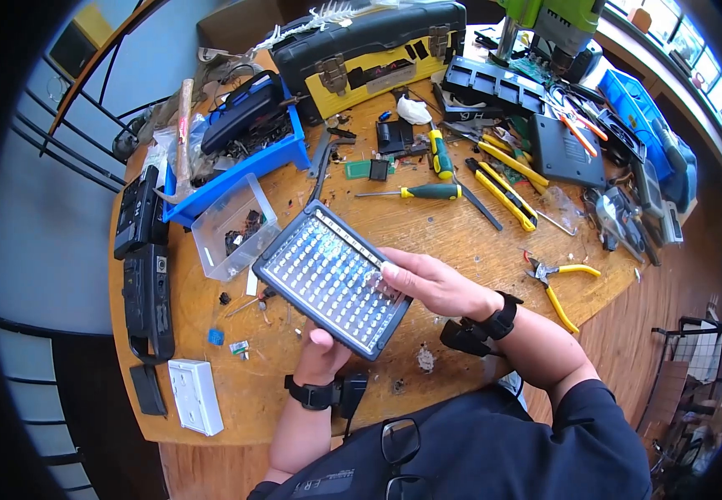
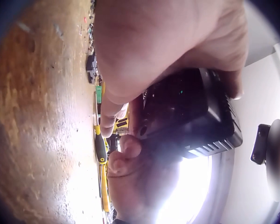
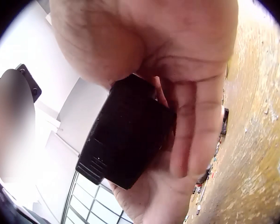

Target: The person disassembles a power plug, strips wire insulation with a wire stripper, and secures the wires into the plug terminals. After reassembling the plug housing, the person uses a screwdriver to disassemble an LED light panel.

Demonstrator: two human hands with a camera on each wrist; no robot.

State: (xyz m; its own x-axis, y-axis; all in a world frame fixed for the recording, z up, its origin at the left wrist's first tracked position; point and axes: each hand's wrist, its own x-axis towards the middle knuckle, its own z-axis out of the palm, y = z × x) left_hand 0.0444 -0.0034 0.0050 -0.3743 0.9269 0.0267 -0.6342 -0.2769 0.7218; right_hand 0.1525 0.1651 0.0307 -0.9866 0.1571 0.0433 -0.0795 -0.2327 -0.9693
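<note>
Both hands hold a black LED light panel [image 1: 332,279], tilted above the table with its rows of small LEDs facing up. My right hand [image 1: 442,286] grips its right edge, the thumb lying over the clear front and the fingers behind. At the near lower edge, my left hand [image 1: 321,357] grips the panel from beneath with its thumb up at the rim. In the left wrist view the dark back of the housing [image 2: 191,112] shows between the two hands. The right wrist view shows the housing's black side [image 3: 126,133] with ribbed slots near one corner.
Beyond the panel lie a green-yellow screwdriver [image 1: 432,192], a yellow utility knife [image 1: 507,196] and pliers [image 1: 557,279]. At the left stand a clear plastic box [image 1: 232,229], a blue bin [image 1: 240,179] with a hammer [image 1: 184,142], and a white socket box [image 1: 195,397]. A toolbox [image 1: 377,71] stands behind.
</note>
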